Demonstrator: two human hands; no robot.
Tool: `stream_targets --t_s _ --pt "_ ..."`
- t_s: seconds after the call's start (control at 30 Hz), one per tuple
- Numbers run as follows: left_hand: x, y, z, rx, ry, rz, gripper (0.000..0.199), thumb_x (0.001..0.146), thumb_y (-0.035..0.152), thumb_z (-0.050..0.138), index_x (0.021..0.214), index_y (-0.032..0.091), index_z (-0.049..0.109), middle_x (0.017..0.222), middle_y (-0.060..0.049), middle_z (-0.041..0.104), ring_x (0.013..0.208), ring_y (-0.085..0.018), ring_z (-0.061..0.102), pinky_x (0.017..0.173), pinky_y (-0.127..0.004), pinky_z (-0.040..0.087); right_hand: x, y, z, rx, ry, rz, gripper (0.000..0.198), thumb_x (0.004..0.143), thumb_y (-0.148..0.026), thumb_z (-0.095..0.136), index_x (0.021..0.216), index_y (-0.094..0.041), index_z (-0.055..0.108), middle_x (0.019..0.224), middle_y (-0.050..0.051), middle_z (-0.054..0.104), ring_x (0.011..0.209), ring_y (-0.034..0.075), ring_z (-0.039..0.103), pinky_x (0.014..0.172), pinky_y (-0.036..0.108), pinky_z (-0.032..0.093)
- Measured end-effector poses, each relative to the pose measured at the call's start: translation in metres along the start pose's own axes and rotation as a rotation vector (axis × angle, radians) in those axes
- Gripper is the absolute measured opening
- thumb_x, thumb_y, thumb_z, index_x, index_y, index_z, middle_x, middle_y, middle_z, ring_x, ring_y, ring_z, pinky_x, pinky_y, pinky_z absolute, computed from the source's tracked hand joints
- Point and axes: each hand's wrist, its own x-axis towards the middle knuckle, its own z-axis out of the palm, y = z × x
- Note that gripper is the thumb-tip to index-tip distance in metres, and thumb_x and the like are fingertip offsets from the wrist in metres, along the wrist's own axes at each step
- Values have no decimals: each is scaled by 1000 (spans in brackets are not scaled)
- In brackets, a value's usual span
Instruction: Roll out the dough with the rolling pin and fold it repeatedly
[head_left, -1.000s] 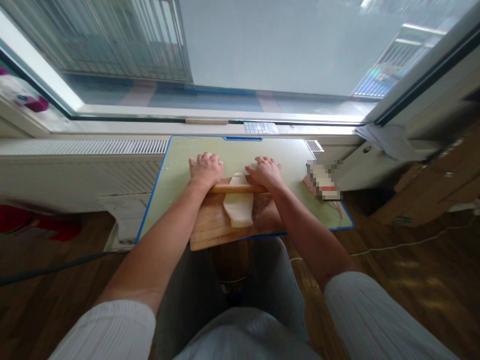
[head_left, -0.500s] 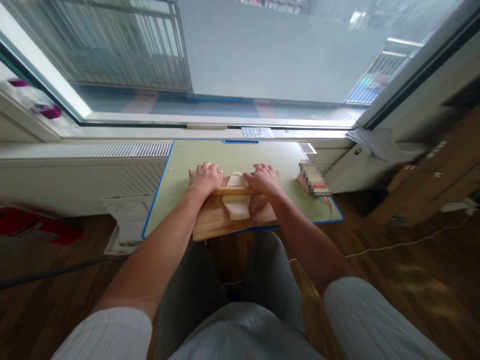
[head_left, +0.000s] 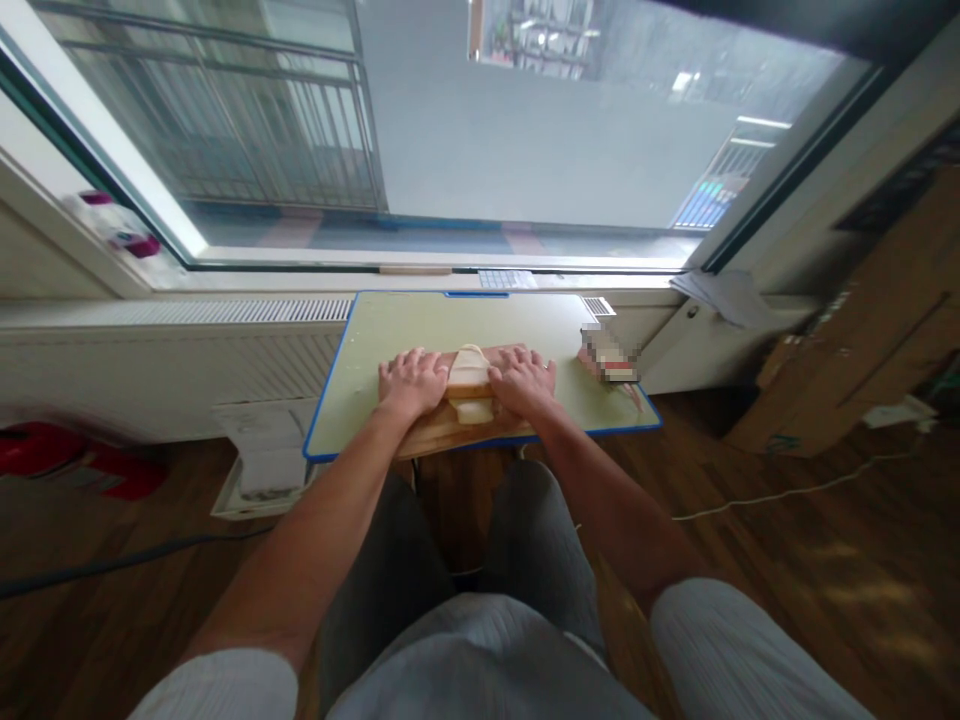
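Observation:
A wooden rolling pin [head_left: 471,391] lies crosswise over a pale strip of dough [head_left: 475,413] on a wooden cutting board [head_left: 442,438]. My left hand [head_left: 412,382] presses on the pin's left end, open, with the fingers spread forward. On the right end rests my right hand [head_left: 525,378], also open, its fingers stretched out past the pin. Both palms hide the ends of the pin. The dough shows beyond the pin and on my side of it.
Under the board is a pale green tabletop [head_left: 405,320] with a blue edge. A blurred-out package [head_left: 609,352] lies at its right. Beyond stand a radiator [head_left: 247,365] and a window. A red fire extinguisher [head_left: 75,455] is on the left, a cardboard box [head_left: 832,350] on the right.
The pin and both hands have moved toward me along the dough, so more dough shows beyond the pin and less on my side. My view has tilted up slightly.

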Motion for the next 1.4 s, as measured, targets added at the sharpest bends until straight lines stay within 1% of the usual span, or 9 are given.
stream_targets --t_s 0.13,0.27,0.47,0.63,0.73,0.87,1.07,1.23,1.4 --pt "-11 2 0 7 37 1 63 106 51 30 157 30 60 172 -11 48 157 -34 43 129 -65 29 -9 1 3 -21 36 -13 62 109 -54 35 163 -28 53 172 10 47 158 38 38 129 67 26" --pt "-7 2 0 9 43 -1 62 105 50 30 155 29 61 171 -11 49 155 -35 44 128 -67 30 -6 0 3 -8 53 -17 61 108 -53 36 158 -27 58 169 9 51 154 36 42 128 66 29" --pt "16 1 0 -20 53 -5 56 104 46 35 149 33 66 165 -10 56 149 -35 51 126 -67 33 12 -3 -2 53 32 6 58 105 -57 42 150 -27 64 162 12 59 147 34 48 126 61 33" --pt "36 0 0 -31 21 -12 55 104 47 36 146 31 67 163 -11 57 147 -38 51 124 -71 34 36 -5 -4 80 -21 33 65 102 -61 46 154 -25 61 162 12 58 149 36 47 126 63 32" --pt "47 -1 -2 -22 4 -15 52 105 46 36 141 31 70 159 -12 60 144 -37 54 122 -69 37 50 -5 -3 87 -35 47 67 101 -62 49 156 -25 60 164 13 56 150 37 45 126 64 32" --pt "61 0 -4 -12 34 -40 48 105 42 37 134 29 73 151 -13 66 137 -35 59 119 -64 42 67 -4 0 79 -38 47 64 101 -60 52 153 -23 62 163 15 57 148 37 48 125 62 34" --pt "78 1 -3 -11 89 -52 49 105 37 34 130 23 74 144 -17 68 132 -36 60 115 -61 44 82 -4 3 88 12 40 61 100 -52 53 149 -17 64 157 18 62 144 36 53 122 57 37" --pt "75 2 -5 -2 94 -45 49 106 38 34 130 23 74 142 -17 69 132 -35 60 113 -56 45 79 -4 4 88 57 10 58 102 -51 51 147 -16 65 151 18 66 140 35 57 121 52 38" --pt "62 1 -4 9 129 2 47 108 40 34 127 23 74 139 -15 71 130 -33 61 110 -49 48 66 -3 1 93 42 8 57 102 -53 51 144 -19 67 151 16 67 140 35 57 121 53 38"
